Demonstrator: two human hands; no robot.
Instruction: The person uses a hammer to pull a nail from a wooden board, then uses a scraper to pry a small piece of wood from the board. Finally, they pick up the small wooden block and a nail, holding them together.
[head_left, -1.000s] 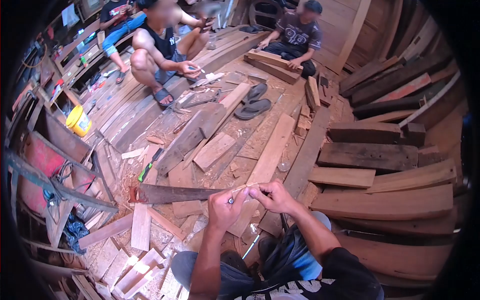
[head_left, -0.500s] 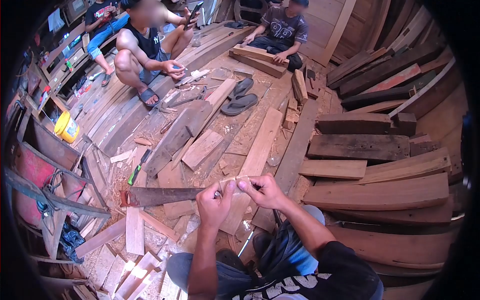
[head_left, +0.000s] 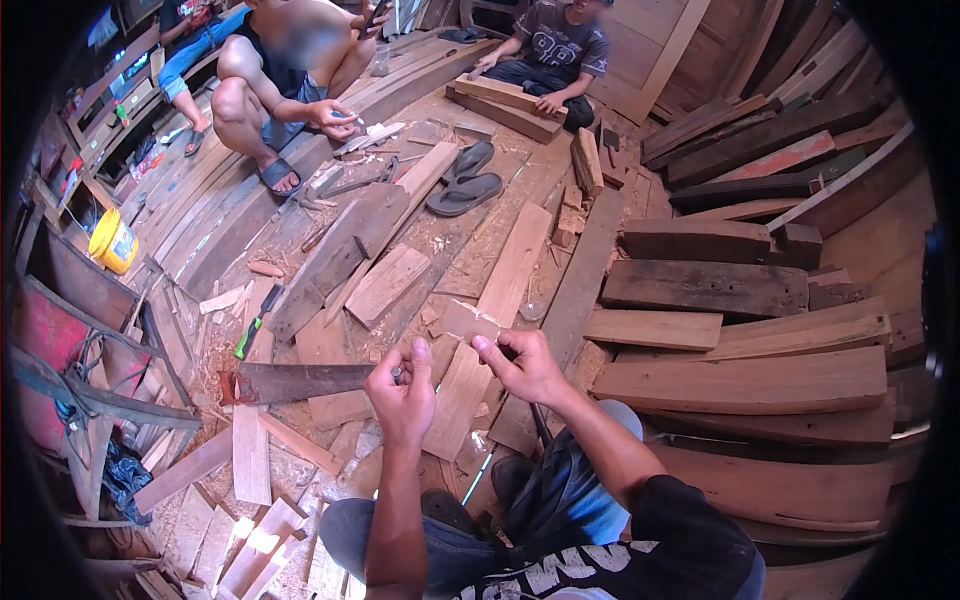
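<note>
My right hand (head_left: pixel 522 366) pinches a small, thin tan sheet (head_left: pixel 470 322) with ragged whitish edges, between thumb and curled fingers; its material is hard to tell. My left hand (head_left: pixel 403 393) is apart from the sheet, closed with the thumb up. A small greyish bit shows at its fingers, too small to name. Below the hands, a long pale board (head_left: pixel 512 275) lies on the floor. A handsaw (head_left: pixel 305 383) with a reddish-brown handle lies flat, its blade running behind my left hand.
Stacked planks (head_left: pixel 745 383) line the right side. Offcuts (head_left: pixel 252 455), a green-handled knife (head_left: pixel 258 322), sandals (head_left: pixel 465 195) and a yellow bucket (head_left: pixel 114 242) are around the floor. One person (head_left: pixel 290 95) squats ahead; another person (head_left: pixel 560 55) sits holding wood.
Both hands gripped the tan sheet before; my left hand has come off it and moved left and down. The sheet stays in my right hand, and the view has shifted slightly.
</note>
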